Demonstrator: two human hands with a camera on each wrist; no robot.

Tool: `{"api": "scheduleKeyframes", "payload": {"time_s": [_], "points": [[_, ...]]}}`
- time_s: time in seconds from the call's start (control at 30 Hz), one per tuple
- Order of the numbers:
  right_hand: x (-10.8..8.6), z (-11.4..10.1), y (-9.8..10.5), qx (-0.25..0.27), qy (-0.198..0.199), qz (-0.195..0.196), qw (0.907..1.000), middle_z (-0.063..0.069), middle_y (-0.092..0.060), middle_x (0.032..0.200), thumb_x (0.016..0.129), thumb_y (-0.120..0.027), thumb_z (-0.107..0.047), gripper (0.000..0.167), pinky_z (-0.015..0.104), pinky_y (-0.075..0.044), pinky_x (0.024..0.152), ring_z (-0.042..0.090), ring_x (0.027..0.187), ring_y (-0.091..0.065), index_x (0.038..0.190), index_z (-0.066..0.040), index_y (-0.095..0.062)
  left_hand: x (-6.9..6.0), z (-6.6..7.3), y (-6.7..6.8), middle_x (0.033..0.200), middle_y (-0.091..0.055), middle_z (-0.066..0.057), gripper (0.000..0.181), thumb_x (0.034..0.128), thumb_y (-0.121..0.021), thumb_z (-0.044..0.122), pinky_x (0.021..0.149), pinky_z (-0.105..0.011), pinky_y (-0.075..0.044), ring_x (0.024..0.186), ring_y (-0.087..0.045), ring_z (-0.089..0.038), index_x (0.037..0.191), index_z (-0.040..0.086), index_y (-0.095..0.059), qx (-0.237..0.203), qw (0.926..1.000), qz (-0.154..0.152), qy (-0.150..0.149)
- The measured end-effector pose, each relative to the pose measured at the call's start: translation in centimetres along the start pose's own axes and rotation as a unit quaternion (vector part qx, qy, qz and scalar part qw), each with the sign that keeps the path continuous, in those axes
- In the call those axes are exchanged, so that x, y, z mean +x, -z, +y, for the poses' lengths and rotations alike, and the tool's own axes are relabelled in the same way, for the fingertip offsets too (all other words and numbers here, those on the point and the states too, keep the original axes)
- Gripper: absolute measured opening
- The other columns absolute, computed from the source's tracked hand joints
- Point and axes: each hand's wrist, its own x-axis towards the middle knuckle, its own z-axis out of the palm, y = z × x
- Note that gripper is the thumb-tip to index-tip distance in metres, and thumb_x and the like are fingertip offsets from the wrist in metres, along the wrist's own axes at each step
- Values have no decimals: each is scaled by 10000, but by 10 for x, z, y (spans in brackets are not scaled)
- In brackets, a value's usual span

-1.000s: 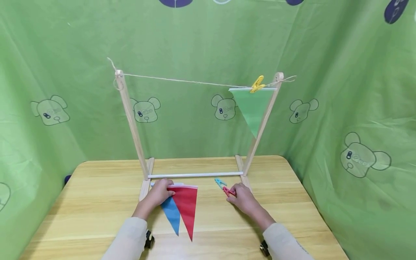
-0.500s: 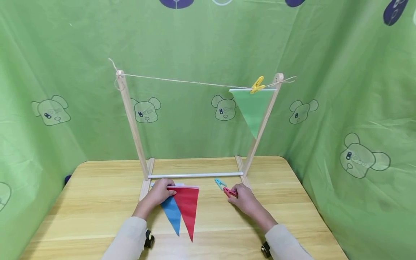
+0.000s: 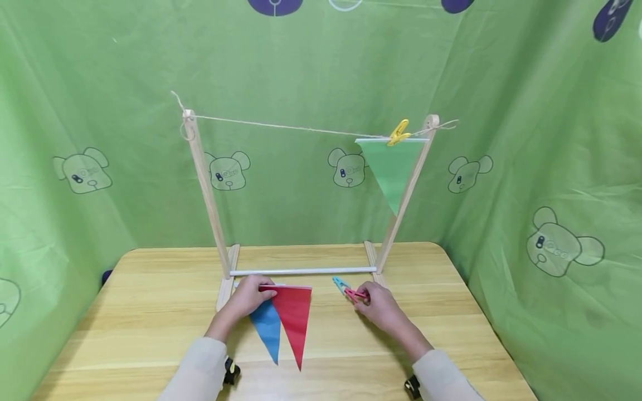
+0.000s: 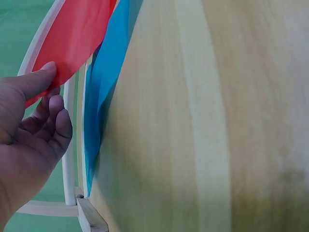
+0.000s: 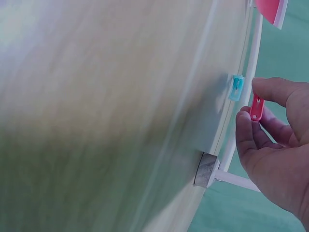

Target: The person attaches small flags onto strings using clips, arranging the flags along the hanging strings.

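Between thumb and fingers, my left hand (image 3: 249, 296) pinches the white-edged top of a red triangular pennant (image 3: 295, 314), as the left wrist view also shows. A blue pennant (image 3: 268, 328) lies on the table, partly covered by the red one and the hand. My right hand (image 3: 382, 307) holds a red clothespin (image 5: 257, 107) by one end. Just beyond it, a light blue clothespin (image 5: 236, 88) lies on the table. Higher up, a yellow clothespin (image 3: 399, 133) clips a green pennant (image 3: 390, 170) to the string (image 3: 281, 126) near the right post.
A wooden frame with a left post (image 3: 208, 195) and a right post (image 3: 412, 184) stands at the back of the wooden table (image 3: 150, 328). Its white crossbar (image 3: 303, 271) runs low between the feet. A green curtain (image 3: 281, 61) surrounds the table.
The red pennant has shifted slightly right in my left hand's pinch. My right hand, with the red clothespin, has moved slightly right. The light blue clothespin stays on the table.
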Motion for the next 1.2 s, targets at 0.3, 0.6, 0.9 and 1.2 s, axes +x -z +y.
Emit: {"api": "scheduleKeyframes", "payload": {"time_s": [0.3, 0.6, 0.9, 1.2], "points": [[-3, -5, 6, 172, -96, 5, 9998, 34, -571, 867, 850, -828, -85, 259, 253, -442, 633, 160, 778, -500, 1040, -62, -655, -3, 5, 0, 930, -776, -25, 46, 897, -796, 87, 782, -272, -574, 882, -688, -156, 938, 99, -814, -297, 9992, 246, -52], [-4, -6, 7, 291, -66, 125, 9995, 35, -577, 852, 846, -832, -80, 266, 234, -434, 636, 150, 767, -505, 1050, -59, -662, -6, 5, -2, 944, -786, -32, 64, 904, -792, 94, 784, -254, -578, 899, -707, -172, 956, 109, -825, -603, 9970, 456, -172], [-4, -7, 7, 142, 197, 352, 9991, 13, -565, 874, 848, -815, -62, 272, 243, -464, 662, 134, 783, -503, 1075, -60, -665, -8, 10, -5, 906, -772, -15, 69, 911, -785, 93, 709, -215, -556, 805, -657, -115, 974, 109, -805, -860, 9943, 624, -34], [-3, -9, 13, 261, 473, 634, 9965, 48, -572, 937, 877, -775, -49, 274, 214, -492, 652, 132, 782, -510, 1128, -56, -664, -7, 20, -4, 915, -773, -42, 91, 891, -796, 58, 692, -209, -555, 783, -656, -100, 974, 93, -803, -1021, 9913, 830, -97]]}}
